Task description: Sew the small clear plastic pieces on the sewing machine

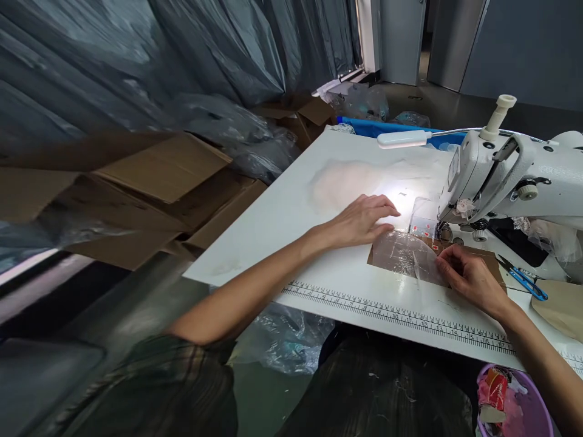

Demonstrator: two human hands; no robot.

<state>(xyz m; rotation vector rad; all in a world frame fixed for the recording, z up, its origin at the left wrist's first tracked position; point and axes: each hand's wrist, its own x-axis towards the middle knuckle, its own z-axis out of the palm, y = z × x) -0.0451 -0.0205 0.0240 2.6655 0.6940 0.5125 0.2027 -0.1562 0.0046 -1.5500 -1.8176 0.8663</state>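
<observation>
A white sewing machine (496,176) stands at the right of a white table (264,243), its lamp (403,139) shining on the surface. Thin sheer fabric (403,258) lies over a brown patch in front of the needle area. My left hand (364,220) rests at the fabric's far left edge, fingers apart and palm down. Near the fabric's right edge, my right hand (469,276) has thumb and forefinger pinched together on the sheer fabric. Small red marks show beside the presser foot.
Blue snips (528,282) lie right of my right hand, near a tan piece (558,306). A printed ruler (392,312) runs along the front edge. Open cardboard boxes (164,167) stand left; a purple bin (532,394) sits below right.
</observation>
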